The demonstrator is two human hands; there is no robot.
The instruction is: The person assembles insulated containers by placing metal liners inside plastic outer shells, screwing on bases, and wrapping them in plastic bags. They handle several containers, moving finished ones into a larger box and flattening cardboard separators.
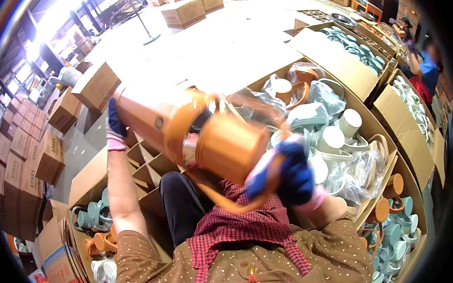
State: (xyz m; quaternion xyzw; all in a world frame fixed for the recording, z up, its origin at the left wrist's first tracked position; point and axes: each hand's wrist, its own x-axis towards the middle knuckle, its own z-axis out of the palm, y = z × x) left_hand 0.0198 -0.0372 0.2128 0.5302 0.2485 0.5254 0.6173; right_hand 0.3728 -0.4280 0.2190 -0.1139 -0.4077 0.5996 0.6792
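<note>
Across my lap lies a long peach cylindrical jug body (146, 111), tilted and smeared by motion. My left hand (117, 126), in a blue and pink glove, grips its far left end. At its right end is an orange collar (182, 127). Beside that, an orange cup-shaped top (231, 146) with a long looped handle (224, 201) is in my right hand (286, 172), gloved likewise and blurred. Whether the top touches the body cannot be made out.
A carton (332, 146) at right holds white, teal and orange handled tops, some in clear plastic bags. Further cartons of parts stand right and lower left. A divided box (147, 161) sits at my knees. Closed cartons (54, 156) are stacked left. Two people (427, 69) sit far right.
</note>
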